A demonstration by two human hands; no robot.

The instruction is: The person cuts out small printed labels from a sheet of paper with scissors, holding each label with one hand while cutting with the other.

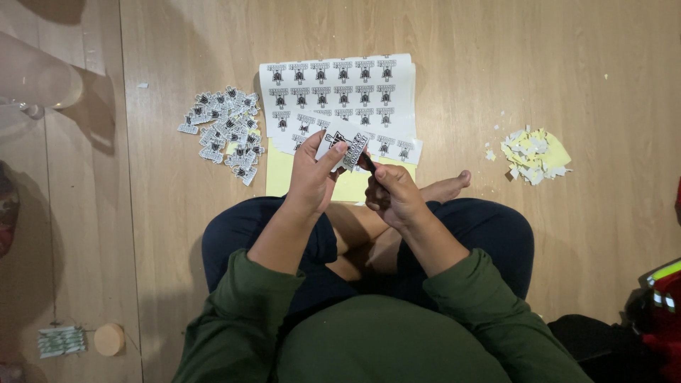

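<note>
Above my crossed legs, I see my left hand (312,174) pinching a small printed sticker strip (346,147), while my right hand (394,195) is closed around dark scissors (367,164) touching its edge. I judge cutting is underway; the next snip needs steady alignment.

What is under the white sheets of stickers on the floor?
A yellow paper sheet pokes out from under the white printed sticker sheets, lying on the wooden floor. How far it reaches underneath is covered.
</note>
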